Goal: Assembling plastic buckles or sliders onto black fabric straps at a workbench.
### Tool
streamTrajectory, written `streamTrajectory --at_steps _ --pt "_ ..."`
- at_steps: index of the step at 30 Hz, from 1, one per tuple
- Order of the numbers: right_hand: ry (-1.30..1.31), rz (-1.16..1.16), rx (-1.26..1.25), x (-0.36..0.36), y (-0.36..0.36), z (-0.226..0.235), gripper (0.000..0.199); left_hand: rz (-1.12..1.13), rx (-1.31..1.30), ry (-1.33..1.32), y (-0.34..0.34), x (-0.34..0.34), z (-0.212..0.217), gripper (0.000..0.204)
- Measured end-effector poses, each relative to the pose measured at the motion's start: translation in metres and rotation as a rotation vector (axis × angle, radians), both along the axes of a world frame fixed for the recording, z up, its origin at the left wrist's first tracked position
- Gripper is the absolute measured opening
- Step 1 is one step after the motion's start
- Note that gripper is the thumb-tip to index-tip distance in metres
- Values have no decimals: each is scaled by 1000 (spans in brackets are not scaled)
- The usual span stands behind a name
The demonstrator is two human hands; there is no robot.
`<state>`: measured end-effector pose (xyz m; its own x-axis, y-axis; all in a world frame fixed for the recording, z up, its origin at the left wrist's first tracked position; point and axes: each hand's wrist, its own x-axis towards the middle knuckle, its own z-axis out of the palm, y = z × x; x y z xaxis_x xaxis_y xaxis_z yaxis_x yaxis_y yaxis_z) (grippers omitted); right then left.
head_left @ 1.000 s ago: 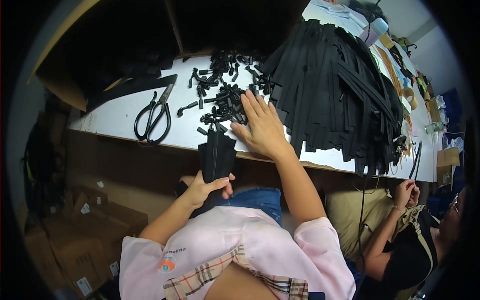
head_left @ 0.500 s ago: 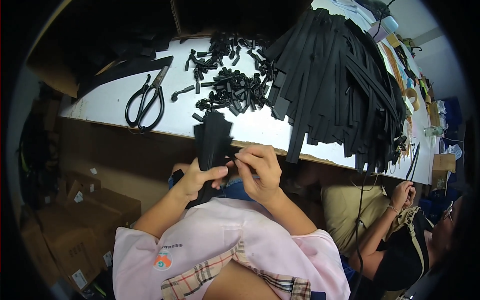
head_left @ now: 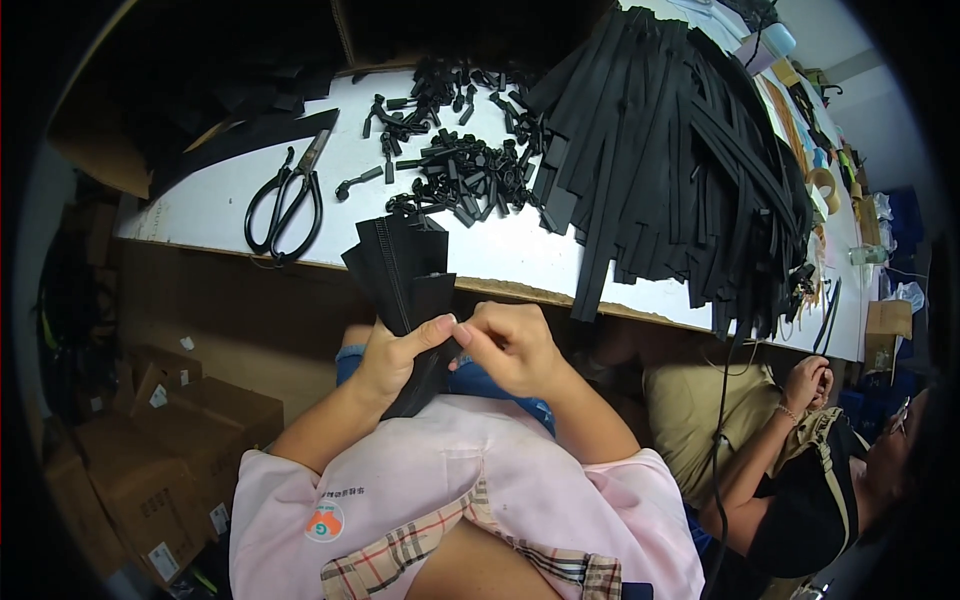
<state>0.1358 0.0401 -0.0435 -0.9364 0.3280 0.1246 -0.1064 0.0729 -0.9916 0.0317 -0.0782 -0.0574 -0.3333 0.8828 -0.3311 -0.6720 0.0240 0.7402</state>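
My left hand (head_left: 393, 362) is wrapped round a fanned bundle of black zipper strips (head_left: 400, 265), held upright just off the table's front edge. A row of zipper teeth shows down the front strip. Beside it, my right hand (head_left: 515, 345) has thumb and forefinger pinched together, touching the left thumb tip. Whatever lies in that pinch is too small and covered to make out. Past the bundle, a heap of black zipper sliders with pull tabs (head_left: 478, 170) lies loose on the white table (head_left: 230, 215).
Black-handled scissors (head_left: 290, 205) lie left of the sliders. A thick spread of black zipper strips (head_left: 660, 160) hangs over the table's front edge on the right. Cardboard boxes (head_left: 150, 470) stand low on the left. A co-worker (head_left: 810, 470) sits at the right, hands together.
The bundle has turned and spread, so that zipper teeth now face me. My right hand has moved slightly left and down, meeting the left thumb.
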Motion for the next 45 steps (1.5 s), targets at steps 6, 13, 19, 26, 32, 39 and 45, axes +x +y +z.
streamTrajectory --at_steps 6,13,19,26,32,39,45 --pt "392 -115 886 4 -11 6 19 47 -192 -93 7 8 20 10" --pt "-18 -503 1161 -28 46 -4 20 207 -96 102 12 8 7 11" --pt "-217 -447 1243 -28 65 -24 16 141 -75 76 16 10 10 11" --pt "-200 -522 742 -26 70 -20 5 150 -5 159 17 5 5 13" --pt "-36 -230 -200 0 41 2 6 154 11 135 19 10 10 16" --pt "78 -149 184 5 36 8 7 104 48 402 21 8 5 21" --pt "81 -81 465 5 34 12 8 125 38 472 23 13 11 23"
